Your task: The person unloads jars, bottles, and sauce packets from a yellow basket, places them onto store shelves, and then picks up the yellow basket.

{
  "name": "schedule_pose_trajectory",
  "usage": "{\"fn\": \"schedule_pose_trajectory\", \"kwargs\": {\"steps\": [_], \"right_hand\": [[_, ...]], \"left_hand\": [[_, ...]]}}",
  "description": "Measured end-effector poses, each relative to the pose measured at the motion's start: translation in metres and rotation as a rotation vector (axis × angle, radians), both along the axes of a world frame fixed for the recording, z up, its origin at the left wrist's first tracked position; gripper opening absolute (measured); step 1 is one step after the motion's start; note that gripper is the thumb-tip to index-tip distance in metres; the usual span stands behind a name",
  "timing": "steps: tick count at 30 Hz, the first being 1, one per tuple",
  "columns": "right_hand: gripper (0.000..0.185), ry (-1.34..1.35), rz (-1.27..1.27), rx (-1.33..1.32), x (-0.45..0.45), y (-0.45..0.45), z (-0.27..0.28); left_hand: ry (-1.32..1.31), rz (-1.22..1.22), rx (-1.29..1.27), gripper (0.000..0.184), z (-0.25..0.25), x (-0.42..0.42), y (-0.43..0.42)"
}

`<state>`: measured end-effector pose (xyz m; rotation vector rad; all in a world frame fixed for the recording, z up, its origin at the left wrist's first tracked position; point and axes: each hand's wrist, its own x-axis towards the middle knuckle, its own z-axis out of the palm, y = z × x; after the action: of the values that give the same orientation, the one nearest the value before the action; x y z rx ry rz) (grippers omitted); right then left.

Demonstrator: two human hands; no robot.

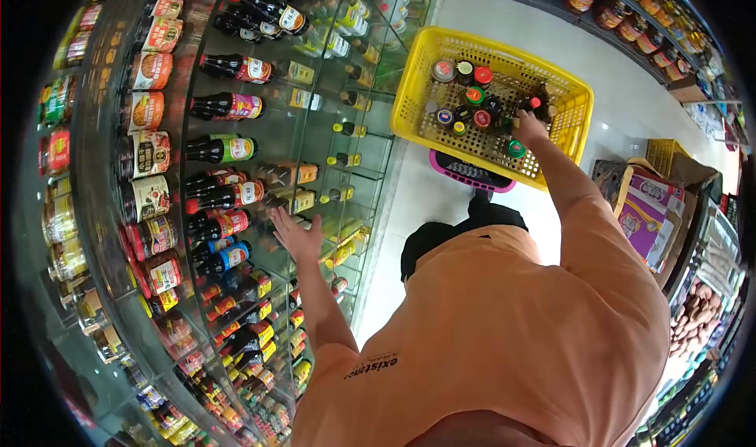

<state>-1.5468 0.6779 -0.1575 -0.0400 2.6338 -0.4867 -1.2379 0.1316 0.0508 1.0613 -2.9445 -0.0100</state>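
My left hand [296, 234] is held up with its fingers spread, holding nothing, close to the dark bottles [228, 195] on the glass shelves at the left. Down in the yellow basket [405, 92], my right hand [529, 124] has its fingers curled at a dark bottle with a red cap [535, 102]. Whether the fingers grip it cannot be made out. Several more bottles and jars stand in the basket, with red, green, blue and yellow lids, among them a green cap [516, 148] just below my right hand.
A pink-rimmed basket [472, 181] sits partly under the yellow one. Glass shelves [315, 132] with rows of bottles and jars run along the left. Jars [610, 12] line a shelf at the upper right. Boxes [647, 215] are stacked at the right.
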Motion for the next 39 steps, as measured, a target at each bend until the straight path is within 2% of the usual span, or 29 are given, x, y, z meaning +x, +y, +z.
{"fn": "schedule_pose_trajectory", "kwargs": {"steps": [2,5,9,12,14,16,19,21,23,25,27,29,31,33,34,35,37,39], "right_hand": [[0.058,-0.162,0.099,0.127,-0.014,-0.004,-0.017],[0.056,-0.265,0.164,0.175,-0.03,-0.006,-0.03],[0.048,-0.237,0.19,0.211,-0.037,0.0,-0.074],[0.04,-0.176,0.114,0.198,-0.04,0.0,-0.08],[0.036,-0.17,0.152,0.166,-0.037,0.006,-0.074],[0.03,-0.121,0.21,0.118,-0.038,0.01,-0.046],[0.031,-0.149,0.252,0.104,-0.036,0.018,0.001],[0.032,-0.082,0.212,0.011,-0.029,0.033,0.024],[0.034,-0.022,0.214,-0.238,-0.024,0.046,0.06],[0.033,0.026,0.211,-0.288,-0.023,0.054,0.077],[0.029,-0.167,0.091,-0.564,-0.024,0.057,0.111],[0.027,-0.141,0.117,-0.603,-0.019,0.05,0.156],[0.025,-0.205,0.181,-0.751,-0.012,0.038,0.208],[0.025,-0.205,0.237,-0.787,-0.003,0.026,0.237],[0.025,-0.243,0.233,-0.858,0.005,0.016,0.253],[0.025,-0.284,0.232,-0.931,0.014,0.004,0.269],[0.026,-0.318,0.253,-0.98,0.04,-0.025,0.297],[0.027,-0.386,0.288,-1.037,0.072,-0.06,0.326]], "left_hand": [[0.013,0.001,0.027,0.106,-0.002,0.0,-0.004],[0.01,-0.002,0.067,0.108,0.0,-0.004,-0.007],[0.029,0.0,0.078,0.111,-0.003,-0.007,-0.007],[0.035,0.002,0.083,0.112,-0.004,-0.007,-0.007],[0.025,0.01,0.086,0.112,-0.003,-0.006,-0.009],[0.03,0.019,0.095,0.111,-0.005,-0.008,-0.01],[0.031,0.026,0.083,0.112,-0.005,-0.006,-0.005],[0.023,0.035,0.068,0.113,-0.003,-0.008,-0.001],[0.011,0.053,0.075,0.113,0.0,-0.011,-0.001],[-0.003,0.017,0.096,0.113,0.004,-0.009,-0.005],[0.011,0.021,0.098,0.113,0.001,-0.005,-0.009],[0.001,0.004,0.056,0.115,-0.002,-0.002,-0.009],[0.024,0.013,0.068,0.115,-0.001,-0.001,-0.009],[0.047,-0.003,0.096,0.113,-0.004,0.004,-0.016],[0.112,-0.023,0.075,0.097,-0.002,0.006,-0.016],[0.125,-0.002,0.065,0.097,0.001,0.009,-0.016],[0.311,-0.139,0.341,0.077,0.014,0.019,-0.013],[0.417,-0.134,0.801,0.062,0.033,0.027,0.025]]}}
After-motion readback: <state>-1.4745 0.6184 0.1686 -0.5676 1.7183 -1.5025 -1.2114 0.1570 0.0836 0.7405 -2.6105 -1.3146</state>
